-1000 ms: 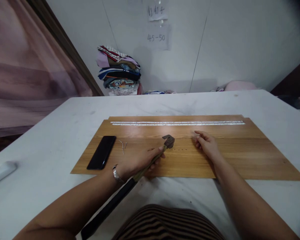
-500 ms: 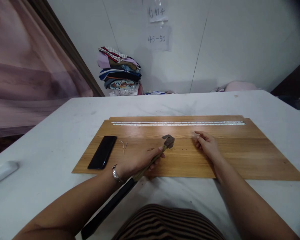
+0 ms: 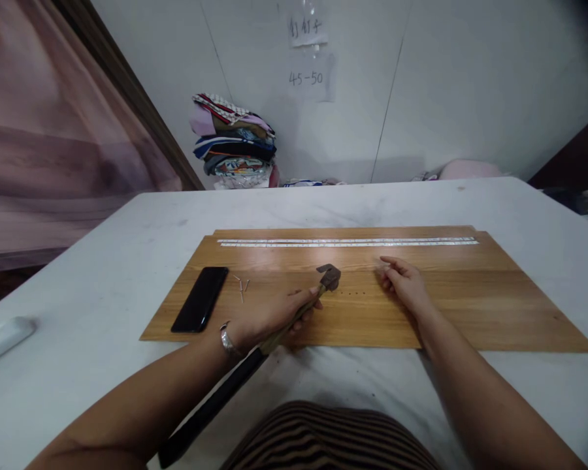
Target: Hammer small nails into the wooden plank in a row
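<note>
My left hand (image 3: 269,315) is closed round the handle of a hammer (image 3: 255,360), close to its head. The metal hammer head (image 3: 329,276) hangs just over a wooden board (image 3: 494,300) beside a short row of small nail marks (image 3: 357,293). My right hand (image 3: 406,283) rests on the board to the right of those marks, fingers curled with the tips pinched together; I cannot make out what, if anything, they hold. Three loose nails (image 3: 242,285) lie on the board to the left.
A black phone (image 3: 200,298) lies on the board's left end. A long pale strip (image 3: 347,242) runs along the board's far side. The white table (image 3: 102,261) carries a white object (image 3: 2,333) at the far left. Folded cloths (image 3: 234,142) are stacked by the wall.
</note>
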### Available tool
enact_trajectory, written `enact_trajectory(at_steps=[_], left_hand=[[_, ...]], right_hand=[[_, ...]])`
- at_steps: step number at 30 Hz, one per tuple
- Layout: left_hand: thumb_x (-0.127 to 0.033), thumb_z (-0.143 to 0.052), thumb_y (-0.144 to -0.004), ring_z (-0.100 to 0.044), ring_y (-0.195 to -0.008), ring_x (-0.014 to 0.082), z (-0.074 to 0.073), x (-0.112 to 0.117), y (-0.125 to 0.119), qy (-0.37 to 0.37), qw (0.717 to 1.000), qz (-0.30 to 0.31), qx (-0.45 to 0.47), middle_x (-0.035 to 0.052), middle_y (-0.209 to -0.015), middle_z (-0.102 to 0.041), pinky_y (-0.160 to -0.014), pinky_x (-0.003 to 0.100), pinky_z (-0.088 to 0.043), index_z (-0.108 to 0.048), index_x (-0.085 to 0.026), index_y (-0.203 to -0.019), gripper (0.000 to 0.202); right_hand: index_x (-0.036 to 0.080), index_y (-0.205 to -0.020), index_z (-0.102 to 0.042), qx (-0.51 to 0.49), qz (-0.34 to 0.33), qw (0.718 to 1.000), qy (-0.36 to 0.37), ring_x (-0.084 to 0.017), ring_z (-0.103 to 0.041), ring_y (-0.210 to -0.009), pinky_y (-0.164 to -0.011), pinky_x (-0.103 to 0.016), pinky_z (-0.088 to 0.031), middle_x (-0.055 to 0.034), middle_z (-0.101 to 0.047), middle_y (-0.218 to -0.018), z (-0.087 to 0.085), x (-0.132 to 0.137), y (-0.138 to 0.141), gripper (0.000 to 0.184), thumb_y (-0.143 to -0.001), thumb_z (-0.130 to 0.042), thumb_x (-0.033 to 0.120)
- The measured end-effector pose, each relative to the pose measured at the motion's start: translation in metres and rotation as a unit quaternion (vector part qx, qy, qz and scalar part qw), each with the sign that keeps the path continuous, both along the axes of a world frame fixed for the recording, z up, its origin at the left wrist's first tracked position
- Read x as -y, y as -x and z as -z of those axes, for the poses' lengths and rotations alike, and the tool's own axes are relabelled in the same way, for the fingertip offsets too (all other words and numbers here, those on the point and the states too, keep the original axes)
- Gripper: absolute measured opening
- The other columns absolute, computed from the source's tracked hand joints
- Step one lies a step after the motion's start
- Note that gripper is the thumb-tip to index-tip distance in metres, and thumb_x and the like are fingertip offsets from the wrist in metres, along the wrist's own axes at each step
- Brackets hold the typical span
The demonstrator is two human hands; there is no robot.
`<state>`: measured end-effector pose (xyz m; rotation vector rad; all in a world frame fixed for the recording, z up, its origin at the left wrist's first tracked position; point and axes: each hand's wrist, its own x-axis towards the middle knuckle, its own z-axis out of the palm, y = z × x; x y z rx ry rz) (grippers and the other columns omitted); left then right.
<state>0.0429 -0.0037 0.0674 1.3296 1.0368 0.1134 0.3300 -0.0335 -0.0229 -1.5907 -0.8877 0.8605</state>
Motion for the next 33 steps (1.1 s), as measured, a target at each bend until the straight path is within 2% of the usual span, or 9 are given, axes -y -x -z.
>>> enact_trajectory(at_steps=[10, 18, 28, 33], left_hand=[[-0.065, -0.036, -0.087, -0.041, -0.049, 0.0077, 0.0090, 0.0012, 0.0031, -0.009, 1.000, 0.023, -0.007, -0.0027, -0.064, -0.047, -0.044, 0.022, -0.033, -0.059, -0.014, -0.093, 0.056], [-0.065, -0.041, -0.085, -0.040, -0.051, 0.0067, 0.0034, -0.0009, 0.0024, 0.007, 1.000, -0.009, 0.004, -0.0037, -0.066, -0.046, -0.045, 0.021, -0.032, -0.058, -0.014, -0.094, 0.054], [-0.068, -0.038, -0.085, -0.040, -0.047, 0.0080, 0.0086, 0.0024, 0.0015, -0.002, 1.000, 0.002, -0.002, -0.0029, -0.061, -0.045, -0.042, 0.022, -0.032, -0.059, -0.015, -0.089, 0.056], [-0.065, -0.041, -0.085, -0.040, -0.048, 0.0069, 0.0044, 0.0006, 0.0004, 0.014, 1.000, -0.009, 0.010, -0.0039, -0.063, -0.045, -0.041, 0.021, -0.032, -0.058, -0.014, -0.091, 0.053]], right_hand=[[0.011, -0.112, -0.064, 0.003, 0.003, 1.000, -0.009, -0.010, -0.049, -0.044, -0.042, -0.023, -0.039, 0.0031, -0.056, -0.056, 0.0042, -0.0008, -0.0020, 0.053, -0.067, -0.057, 0.039], [0.012, -0.112, -0.064, 0.012, -0.005, 1.000, -0.006, -0.010, -0.049, -0.044, -0.041, -0.022, -0.037, 0.0023, -0.057, -0.056, 0.0049, -0.0010, -0.0023, 0.051, -0.069, -0.056, 0.040], [0.013, -0.109, -0.064, 0.011, -0.002, 1.000, -0.005, -0.009, -0.049, -0.044, -0.042, -0.021, -0.037, 0.0029, -0.056, -0.056, 0.0000, -0.0002, -0.0006, 0.047, -0.069, -0.057, 0.037], [0.012, -0.109, -0.064, 0.003, 0.006, 1.000, -0.007, -0.009, -0.048, -0.044, -0.041, -0.021, -0.036, 0.0032, -0.055, -0.055, 0.0019, -0.0007, 0.0002, 0.048, -0.069, -0.057, 0.036]])
